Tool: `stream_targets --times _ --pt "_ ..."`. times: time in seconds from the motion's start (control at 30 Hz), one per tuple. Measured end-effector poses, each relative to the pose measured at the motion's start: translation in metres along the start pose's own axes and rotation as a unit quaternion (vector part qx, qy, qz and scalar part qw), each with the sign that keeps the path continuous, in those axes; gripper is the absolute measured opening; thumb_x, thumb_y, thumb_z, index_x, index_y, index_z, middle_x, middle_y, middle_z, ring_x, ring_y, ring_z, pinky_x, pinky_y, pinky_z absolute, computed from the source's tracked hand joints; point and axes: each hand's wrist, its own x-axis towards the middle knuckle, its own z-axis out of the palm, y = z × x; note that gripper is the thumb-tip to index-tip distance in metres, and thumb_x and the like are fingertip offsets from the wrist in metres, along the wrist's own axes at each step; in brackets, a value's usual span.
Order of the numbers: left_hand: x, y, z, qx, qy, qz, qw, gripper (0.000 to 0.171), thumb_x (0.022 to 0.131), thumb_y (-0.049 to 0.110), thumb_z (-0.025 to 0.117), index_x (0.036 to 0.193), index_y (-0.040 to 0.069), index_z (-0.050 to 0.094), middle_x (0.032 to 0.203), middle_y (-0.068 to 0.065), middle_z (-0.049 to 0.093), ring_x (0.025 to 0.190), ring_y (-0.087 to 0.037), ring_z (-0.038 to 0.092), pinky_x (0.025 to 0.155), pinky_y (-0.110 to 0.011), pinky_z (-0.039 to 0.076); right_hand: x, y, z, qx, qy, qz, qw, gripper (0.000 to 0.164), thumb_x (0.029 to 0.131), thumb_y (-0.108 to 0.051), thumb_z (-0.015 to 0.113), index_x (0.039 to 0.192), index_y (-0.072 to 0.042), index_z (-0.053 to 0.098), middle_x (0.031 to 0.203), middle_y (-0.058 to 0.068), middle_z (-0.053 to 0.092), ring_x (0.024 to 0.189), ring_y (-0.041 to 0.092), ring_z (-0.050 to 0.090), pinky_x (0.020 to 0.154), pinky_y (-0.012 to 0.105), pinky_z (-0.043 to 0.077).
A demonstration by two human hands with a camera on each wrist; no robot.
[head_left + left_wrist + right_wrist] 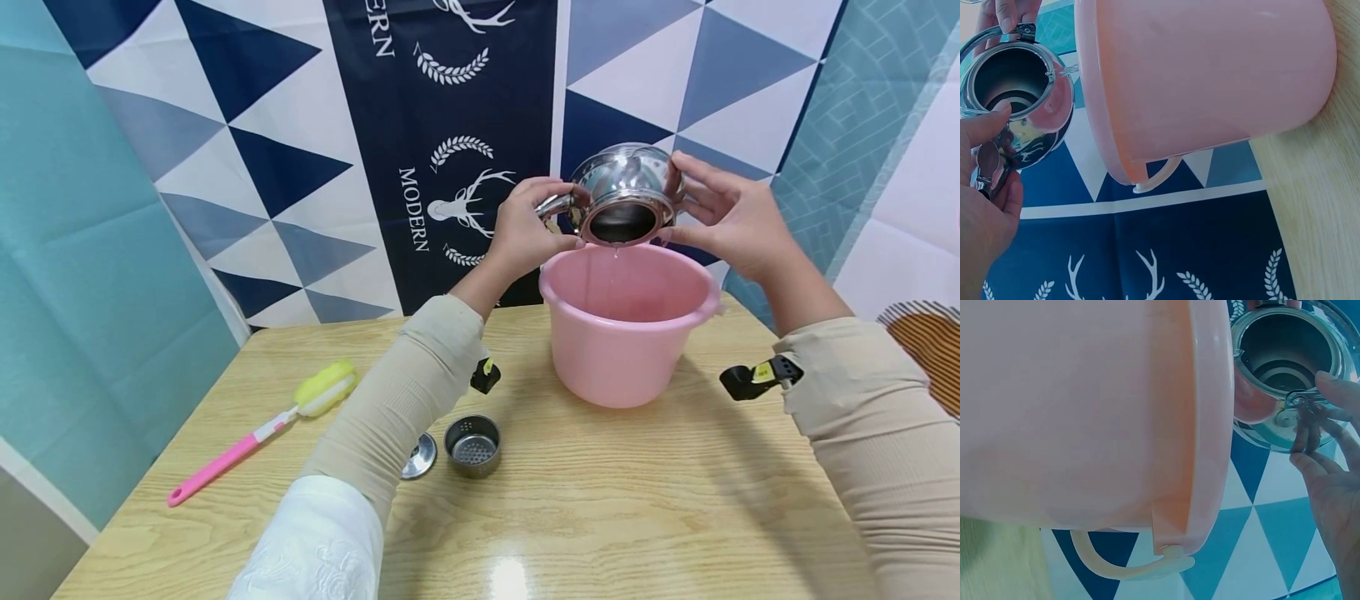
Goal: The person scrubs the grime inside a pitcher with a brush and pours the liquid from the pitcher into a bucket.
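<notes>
A shiny stainless steel teapot [626, 171] is held over the pink bucket [617, 358], its round mouth tipped down toward the bucket. Drops of water [616, 252] hang from the teapot's lower rim. My left hand [521, 221] grips the teapot by its spout [988, 161], with the thumb near the mouth's rim. On the opposite side, my right hand [738, 218] holds the teapot between thumb and fingers. In the right wrist view the teapot's dark, bare inside [1285, 350] shows. Most of the bucket's inside is hidden by its front wall.
A metal strainer basket [472, 467] stands on the wooden table [600, 500]. Beside it lies a round metal lid [423, 457], partly behind my left sleeve. A pink-handled brush [225, 460] with a yellow sponge head lies at the left. Patterned cloth [300, 167] hangs behind the table.
</notes>
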Motion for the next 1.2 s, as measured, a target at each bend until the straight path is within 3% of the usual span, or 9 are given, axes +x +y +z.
stream_targets --times 0.3,0.73,1.2 --pt "0.0002 -0.0012 0.0004 -0.011 0.002 0.019 0.9998 0.062 0.069 0.010 0.088 0.126 0.011 0.065 0.136 -0.002 0.049 0.122 -0.010 0.047 0.089 -0.016 0.047 -0.0002 -0.0038 0.0005 -0.007 0.000 -0.014 1.000 0.081 0.080 0.007 0.074 0.148 -0.024 0.043 0.154 0.001 0.036 0.134 0.024 0.043 0.090 0.013 0.042" --pt "-0.0008 -0.0050 -0.0013 0.039 0.011 0.066 0.9970 0.061 0.072 0.017 0.085 0.128 0.010 0.063 0.137 -0.005 0.050 0.126 -0.012 0.045 0.093 -0.016 0.042 -0.0004 -0.0052 0.0018 -0.036 0.005 -0.025 0.999 0.081 0.081 0.006 0.074 0.148 -0.026 0.042 0.156 -0.002 0.033 0.138 0.025 0.037 0.092 0.013 0.039" --pt "-0.0025 -0.0054 -0.0016 0.057 0.017 0.081 0.9949 0.062 0.071 0.018 0.086 0.127 0.010 0.063 0.137 -0.004 0.050 0.126 -0.012 0.045 0.096 -0.017 0.039 -0.0040 -0.0071 0.0059 -0.062 0.019 -0.051 0.997 0.083 0.080 0.008 0.073 0.149 -0.024 0.041 0.156 0.001 0.032 0.140 0.021 0.035 0.096 0.013 0.037"
